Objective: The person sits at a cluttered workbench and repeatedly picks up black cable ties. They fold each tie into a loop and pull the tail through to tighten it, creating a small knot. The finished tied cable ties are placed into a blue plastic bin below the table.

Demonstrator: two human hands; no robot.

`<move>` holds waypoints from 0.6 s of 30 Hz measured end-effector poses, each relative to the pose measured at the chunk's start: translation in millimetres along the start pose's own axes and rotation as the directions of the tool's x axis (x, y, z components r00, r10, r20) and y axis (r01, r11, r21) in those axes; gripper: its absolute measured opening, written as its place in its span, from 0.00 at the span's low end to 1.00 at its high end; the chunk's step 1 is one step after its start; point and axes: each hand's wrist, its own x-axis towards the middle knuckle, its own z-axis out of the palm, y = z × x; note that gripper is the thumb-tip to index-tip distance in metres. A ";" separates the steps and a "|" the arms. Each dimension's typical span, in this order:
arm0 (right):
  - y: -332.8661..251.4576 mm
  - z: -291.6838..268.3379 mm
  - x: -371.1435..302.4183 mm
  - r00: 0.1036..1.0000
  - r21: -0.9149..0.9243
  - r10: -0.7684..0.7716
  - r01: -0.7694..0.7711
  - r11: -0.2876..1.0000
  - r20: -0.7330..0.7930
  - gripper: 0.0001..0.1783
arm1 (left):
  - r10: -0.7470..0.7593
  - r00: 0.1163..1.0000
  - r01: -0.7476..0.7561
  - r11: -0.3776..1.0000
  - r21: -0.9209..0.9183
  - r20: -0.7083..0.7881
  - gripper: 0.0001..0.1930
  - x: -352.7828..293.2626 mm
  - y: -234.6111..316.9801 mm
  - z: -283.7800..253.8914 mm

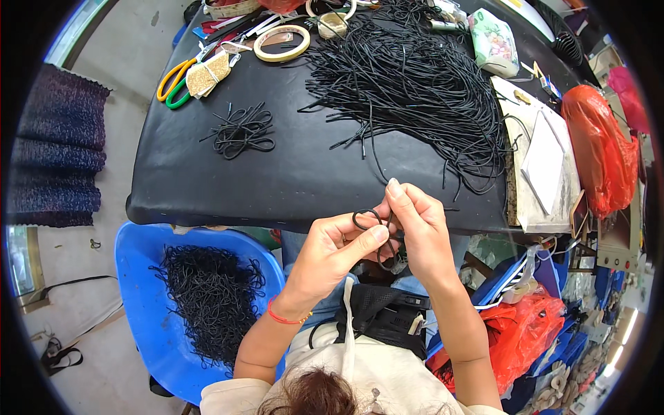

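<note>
A thin black cord (375,153) runs down from the tabletop pile into my hands, just past the table's near edge. My left hand (339,245) pinches it between thumb and fingers, with a small loop standing up above the thumb. Close by on the right, my right hand (420,225) grips the same cord between thumb and forefinger. More of the cord curls below, between the hands; its lower end is partly hidden by fingers. Beyond them lies a large heap of loose black cords (415,90), and to its left a small bunch of looped cords (242,131).
The black-covered table (200,180) also carries tape rolls (281,44), scissors (176,84) and a tissue pack (493,43). At lower left stands a blue basin (142,311) with tangled black cords (211,297). Red plastic bags (600,149) are at the right.
</note>
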 end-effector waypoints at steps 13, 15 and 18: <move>12.6 -10.1 -13.8 0.992 0.008 -0.117 0.117 0.993 -0.038 0.12 | 0.108 0.976 -0.136 0.981 -0.138 -0.190 0.08 7.4 -19.6 8.8; 13.0 -9.3 -12.5 0.987 0.003 -0.152 0.152 0.988 -0.056 0.10 | 0.120 0.982 -0.129 0.990 -0.055 -0.146 0.08 6.6 -18.0 9.7; 16.4 -9.3 -13.7 0.965 -0.154 -0.241 0.224 0.962 -0.102 0.08 | 0.118 0.987 -0.113 0.992 0.047 -0.110 0.08 4.7 -18.7 4.8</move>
